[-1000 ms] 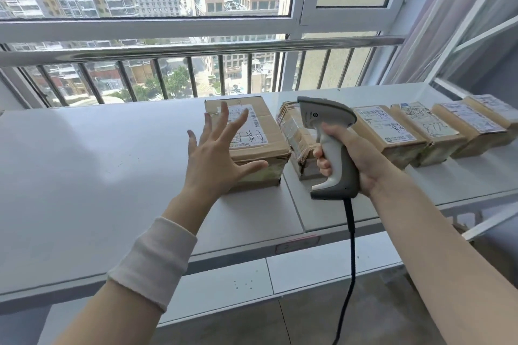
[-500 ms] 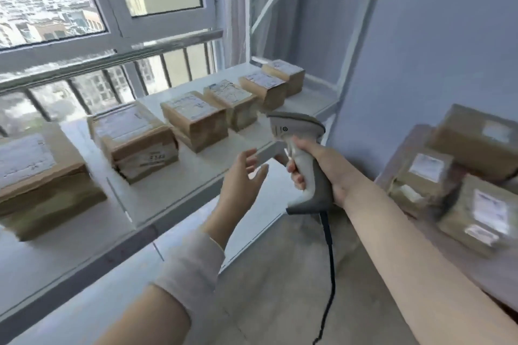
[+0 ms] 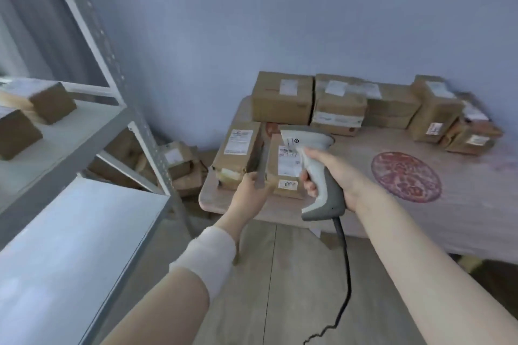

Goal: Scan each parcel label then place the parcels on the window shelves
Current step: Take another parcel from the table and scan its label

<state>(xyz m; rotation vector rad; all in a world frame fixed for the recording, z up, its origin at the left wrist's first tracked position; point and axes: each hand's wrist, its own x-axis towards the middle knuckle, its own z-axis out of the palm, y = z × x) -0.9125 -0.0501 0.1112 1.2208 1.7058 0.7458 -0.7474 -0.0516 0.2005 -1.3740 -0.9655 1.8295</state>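
Right hand [image 3: 333,176], fingers wrapped around grey corded scanner [image 3: 311,171]; left hand [image 3: 252,190] fingers closing on near brown cardboard parcel [image 3: 238,154], probably scanned next.

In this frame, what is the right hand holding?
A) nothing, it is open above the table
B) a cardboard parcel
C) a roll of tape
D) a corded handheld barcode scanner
D: the right hand is wrapped around the grip of the grey and white scanner, whose cable hangs down toward the floor, while the left hand reaches the near edge of a parcel on the table.
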